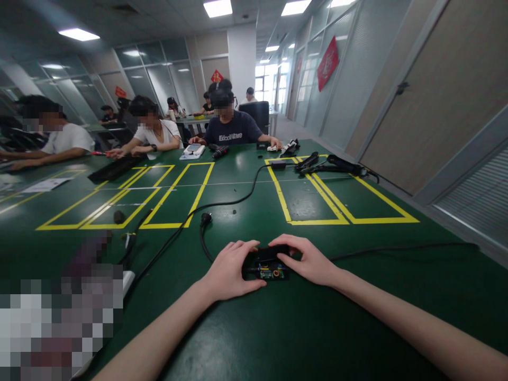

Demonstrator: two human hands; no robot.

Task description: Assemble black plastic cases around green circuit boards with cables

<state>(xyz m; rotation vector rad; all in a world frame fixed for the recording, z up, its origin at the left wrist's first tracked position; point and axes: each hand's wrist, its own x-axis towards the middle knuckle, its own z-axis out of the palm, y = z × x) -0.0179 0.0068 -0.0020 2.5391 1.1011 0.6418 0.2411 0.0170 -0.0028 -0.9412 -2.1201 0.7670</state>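
The person's two bare forearms come in nearest, from the lower corners, and meet over a small opened electronic unit at the middle of the green surface [278,338]. The left grip [228,270] is curved around the unit's left end, thumb along the near edge and fingers at the far side. The right grip [311,259] is clamped on the right end of a black cover [272,253], thumb and forefinger pinching it. Just on the near side of that cover, between the two grips, lies the exposed circuit board [272,272], with a ring-shaped coil near its right end.

A black plug [206,218] lies beyond the left grip, its short cord running back toward that hand; another black cable [408,248] stretches off to the right. Farther out, a long cord with an inline block [278,165] crosses yellow tape outlines [317,223]. A pixelated patch hides the lower left.

At the far side are black straps [333,165], a power drill [220,151] and a white device [193,151], with a co-worker in a dark shirt [234,129] seated behind and others in white to the left.
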